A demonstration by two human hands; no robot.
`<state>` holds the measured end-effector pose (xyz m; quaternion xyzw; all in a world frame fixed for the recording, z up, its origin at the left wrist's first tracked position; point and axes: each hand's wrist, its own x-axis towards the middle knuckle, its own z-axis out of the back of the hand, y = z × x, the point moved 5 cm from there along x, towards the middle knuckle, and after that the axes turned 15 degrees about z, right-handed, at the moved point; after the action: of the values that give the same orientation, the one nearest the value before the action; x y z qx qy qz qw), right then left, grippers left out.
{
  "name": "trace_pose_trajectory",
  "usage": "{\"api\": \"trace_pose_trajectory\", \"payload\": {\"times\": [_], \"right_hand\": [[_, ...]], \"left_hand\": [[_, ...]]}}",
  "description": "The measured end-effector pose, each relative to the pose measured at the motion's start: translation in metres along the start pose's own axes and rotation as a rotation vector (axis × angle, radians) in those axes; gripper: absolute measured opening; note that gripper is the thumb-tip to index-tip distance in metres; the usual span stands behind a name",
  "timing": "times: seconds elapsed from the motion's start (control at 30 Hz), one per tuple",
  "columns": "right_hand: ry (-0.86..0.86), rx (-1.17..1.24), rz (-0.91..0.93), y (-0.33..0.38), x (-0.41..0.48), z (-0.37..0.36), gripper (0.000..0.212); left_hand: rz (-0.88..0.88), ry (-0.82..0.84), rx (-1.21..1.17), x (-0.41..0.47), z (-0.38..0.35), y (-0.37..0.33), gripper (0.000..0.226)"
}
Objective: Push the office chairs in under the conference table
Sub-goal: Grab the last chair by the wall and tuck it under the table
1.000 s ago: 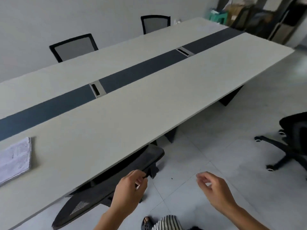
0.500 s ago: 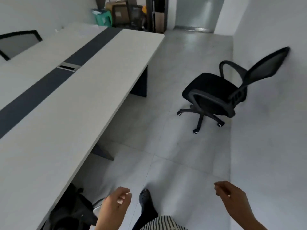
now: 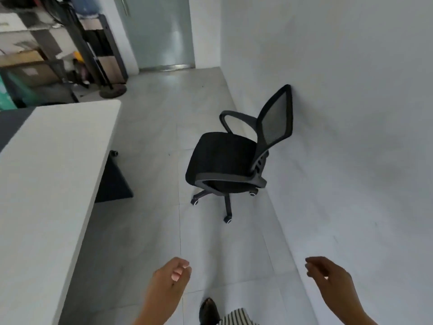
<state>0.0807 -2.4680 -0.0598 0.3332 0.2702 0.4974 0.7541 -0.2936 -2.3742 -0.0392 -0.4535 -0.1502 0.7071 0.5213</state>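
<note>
Chair waiting ahead by the wall

I am looking past both empty hands, my left hand (image 3: pixel 167 281) loosely curled, my right hand (image 3: pixel 328 277) half open. The office chair (image 3: pixel 225 158) is sitting well ahead of my fingers, slightly nearer the right ones, its back touching the wall (image 3: pixel 351 113) and its seat facing the conference table (image 3: pixel 46 172) off to the left. Bare floor (image 3: pixel 152 231) is lying between; nothing is blocking the way.
</note>
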Motion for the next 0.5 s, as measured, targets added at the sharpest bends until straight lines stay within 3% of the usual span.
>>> {"api": "trace_pose_trajectory", "payload": {"times": [0.33,0.5], "right_hand": [[-0.185,0.096,-0.228,-0.033,0.094,0.037,0.018],[-0.21,0.097,-0.197,-0.051,0.197,0.067,0.021]], "left_hand": [[-0.214,0.191,0.117,0.134,-0.058,-0.195,0.008],[-0.23,0.218,0.096,0.203,-0.117,-0.299,0.006]]}}
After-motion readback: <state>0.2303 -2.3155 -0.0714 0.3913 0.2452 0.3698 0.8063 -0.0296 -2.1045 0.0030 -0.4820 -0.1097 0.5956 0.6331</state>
